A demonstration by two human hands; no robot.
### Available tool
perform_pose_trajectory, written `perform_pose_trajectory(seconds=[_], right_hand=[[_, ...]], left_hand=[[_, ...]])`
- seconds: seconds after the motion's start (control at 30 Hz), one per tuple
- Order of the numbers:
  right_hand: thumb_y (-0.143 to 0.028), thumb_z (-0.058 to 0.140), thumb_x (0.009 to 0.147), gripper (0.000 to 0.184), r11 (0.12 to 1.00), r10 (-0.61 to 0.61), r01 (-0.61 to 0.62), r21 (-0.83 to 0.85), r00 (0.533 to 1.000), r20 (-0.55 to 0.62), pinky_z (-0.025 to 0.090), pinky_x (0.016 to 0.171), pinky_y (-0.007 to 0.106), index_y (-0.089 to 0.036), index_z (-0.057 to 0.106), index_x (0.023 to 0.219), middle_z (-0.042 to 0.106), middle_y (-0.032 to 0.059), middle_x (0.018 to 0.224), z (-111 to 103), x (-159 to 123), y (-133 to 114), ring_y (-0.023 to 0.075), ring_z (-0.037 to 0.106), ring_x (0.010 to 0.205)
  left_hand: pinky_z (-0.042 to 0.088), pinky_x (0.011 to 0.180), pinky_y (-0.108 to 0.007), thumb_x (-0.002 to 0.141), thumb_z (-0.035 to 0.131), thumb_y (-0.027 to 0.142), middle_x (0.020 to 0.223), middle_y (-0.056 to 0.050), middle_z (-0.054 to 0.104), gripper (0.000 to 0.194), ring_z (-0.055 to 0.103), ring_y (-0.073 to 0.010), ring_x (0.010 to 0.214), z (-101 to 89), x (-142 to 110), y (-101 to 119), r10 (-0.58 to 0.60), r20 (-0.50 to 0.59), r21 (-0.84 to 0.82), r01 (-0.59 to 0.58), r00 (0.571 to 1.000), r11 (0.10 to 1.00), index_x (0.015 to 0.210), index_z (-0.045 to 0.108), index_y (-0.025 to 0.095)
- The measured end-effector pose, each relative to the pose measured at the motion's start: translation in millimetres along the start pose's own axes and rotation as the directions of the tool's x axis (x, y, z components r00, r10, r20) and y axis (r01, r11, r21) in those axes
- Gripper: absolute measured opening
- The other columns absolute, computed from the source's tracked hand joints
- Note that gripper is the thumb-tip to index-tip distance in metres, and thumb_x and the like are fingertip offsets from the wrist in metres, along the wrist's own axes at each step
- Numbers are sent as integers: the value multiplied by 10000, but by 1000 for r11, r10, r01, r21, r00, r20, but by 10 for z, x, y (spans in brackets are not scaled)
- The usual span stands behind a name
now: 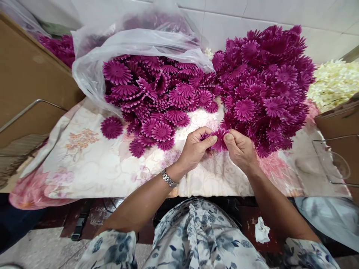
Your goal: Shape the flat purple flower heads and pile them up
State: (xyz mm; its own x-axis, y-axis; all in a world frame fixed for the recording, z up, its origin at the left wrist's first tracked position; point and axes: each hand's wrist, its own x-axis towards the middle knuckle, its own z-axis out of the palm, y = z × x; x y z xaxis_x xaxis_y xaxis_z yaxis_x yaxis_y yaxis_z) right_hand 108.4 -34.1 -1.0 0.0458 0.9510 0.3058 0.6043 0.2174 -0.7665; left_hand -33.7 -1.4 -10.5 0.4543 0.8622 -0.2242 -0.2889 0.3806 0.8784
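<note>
Between my two hands is a magenta artificial flower (219, 141), held just above the cloth-covered table. My left hand (197, 147) pinches its left side between thumb and fingers, and more magenta petals show behind that thumb. My right hand (241, 150) grips the flower's right edge with thumb and forefinger. Fingers of both hands are partly hidden behind the petals. Just beyond my right hand rises a big heap of magenta flowers (248, 110). To the upper left, loose flower heads (162, 132) spill out of a clear plastic bag (92, 71).
One single flower head (111, 127) lies apart on the floral cloth (92, 168). Cardboard boxes stand at the left (33, 82) and right (342, 130). Cream-white flowers (335, 84) are piled at the far right. A tiled wall (221, 28) closes off the back.
</note>
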Motion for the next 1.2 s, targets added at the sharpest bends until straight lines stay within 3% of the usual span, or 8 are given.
perform_pose_trajectory(seconds=[0.2,0.37,0.53,0.77,0.87,0.97,1.1,1.2], right_hand=[[-359,401,921,403,920,-228,188,-343,971,-77,224,487,241,-202,321,559,302,-54,487,174,129,37,69,285,455],[-382,368,933,489,839,-312,226,-495,945,-98,196,480,256,-185,365,485,355,-33,432,279,241,90,68,293,431],[-411,373,918,526,881,-332,295,-370,943,-39,221,507,262,-186,377,442,385,-16,417,369,285,-22,74,304,434],[-579,349,893,570,973,-169,161,-167,985,-35,206,492,273,-201,294,469,285,-35,439,348,418,-63,74,254,440],[-605,410,866,507,994,-84,82,-77,996,-29,266,495,248,-201,406,560,365,-43,497,266,496,-12,72,317,473],[-581,396,887,407,989,-45,43,141,999,16,426,635,249,-216,574,896,588,1,774,240,537,20,98,515,650],[-563,334,915,481,913,-32,-80,401,964,265,503,880,334,-231,589,1152,653,60,1057,355,441,-79,151,625,937],[-493,340,937,478,921,-52,-24,389,982,183,443,1033,371,-187,598,1198,637,99,1169,479,328,-215,183,586,1124]], left_hand=[[325,352,-190,786,579,284,534,63,446,128,414,-67,388,24,22,-60,-2,-75,-8,2,997,1000,739,497,197],[307,436,-182,864,516,352,568,53,422,235,379,-50,466,-27,52,-112,182,-108,204,-157,977,966,705,462,187],[301,477,-200,870,506,370,576,54,356,295,321,-63,504,-60,93,-143,210,-150,85,-199,966,976,660,402,190],[337,541,-236,874,476,490,597,31,404,375,375,-94,569,-81,56,-100,303,-54,227,-284,951,932,647,452,193],[329,514,-227,874,470,497,601,34,414,353,367,-88,554,-81,51,-72,255,15,249,-250,967,936,695,472,192],[300,469,-215,864,491,494,575,44,400,352,344,-73,509,-76,54,-57,221,47,171,-226,974,959,689,448,192],[245,423,-210,832,549,476,509,64,367,336,293,-56,436,-60,63,-76,168,11,95,-168,986,981,679,467,189],[310,469,-198,802,607,371,575,56,424,237,365,-53,486,-49,68,-91,209,-84,-8,-210,974,978,707,494,186]])
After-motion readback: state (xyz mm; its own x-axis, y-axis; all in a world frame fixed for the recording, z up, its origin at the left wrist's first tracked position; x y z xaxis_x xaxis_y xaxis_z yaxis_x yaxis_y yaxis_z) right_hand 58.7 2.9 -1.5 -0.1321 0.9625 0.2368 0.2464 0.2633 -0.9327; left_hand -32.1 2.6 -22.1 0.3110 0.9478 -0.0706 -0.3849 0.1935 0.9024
